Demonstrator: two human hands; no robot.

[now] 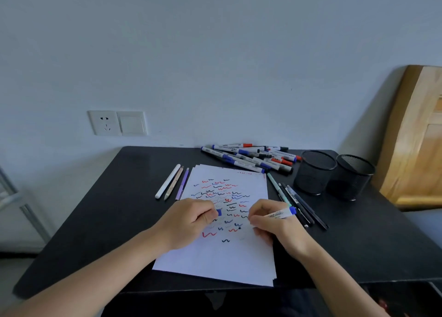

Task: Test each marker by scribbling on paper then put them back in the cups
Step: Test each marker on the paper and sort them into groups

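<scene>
Head view, the only feed I have. Black table (95, 221) set against a pale wall (215, 53). Paper (227, 259), a thin stack, lies mid-table and reaches the near edge. The top sheet is covered with short red, blue and black squiggles.

Left hand (191, 217) rests on the left part of the paper, fingers curled, pinching a blue cap (219, 212) at the fingertips.

Right hand (270, 223) sits at the paper's right edge, fingers wrapped round a white marker (277, 214). Its blue back end points right, and the barrel slants down toward the sheet. The tip is hidden behind the fingers; I can't tell whether it touches the paper.

Marker pile (248, 157) lies at the far edge, just beyond the top of the paper: white barrels with blue, red and black caps, lying crossed. Two black mesh cups (314, 173) stand upright just right of the pile, side by side.

Three light pens (174, 182) lie parallel just left of the paper: white, beige, purple. Several dark pens (299, 204) and a teal one lie along its right side, between paper and cups.

Socket (105, 123) and switch (132, 124) on the wall, far left. A wooden board (418, 137) leans at far right.
</scene>
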